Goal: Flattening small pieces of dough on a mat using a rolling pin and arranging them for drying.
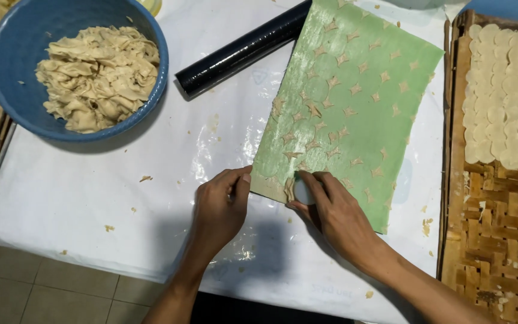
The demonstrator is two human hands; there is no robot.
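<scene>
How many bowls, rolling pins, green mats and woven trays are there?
Blue bowl: 1
Black rolling pin: 1
Green mat, touched by left hand and right hand: 1
Woven tray: 1
Total: 4

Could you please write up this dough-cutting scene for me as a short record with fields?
Surface: table covered in white plastic sheet
Left hand: fingertips pressing the near edge of the green mat
Right hand: holding a small round white piece at that edge
On mat: star-shaped dough scraps
Blue bowl: heaped dough trimmings
Black rolling pin: beside the mat
Woven tray: overlapping dough rounds
</scene>
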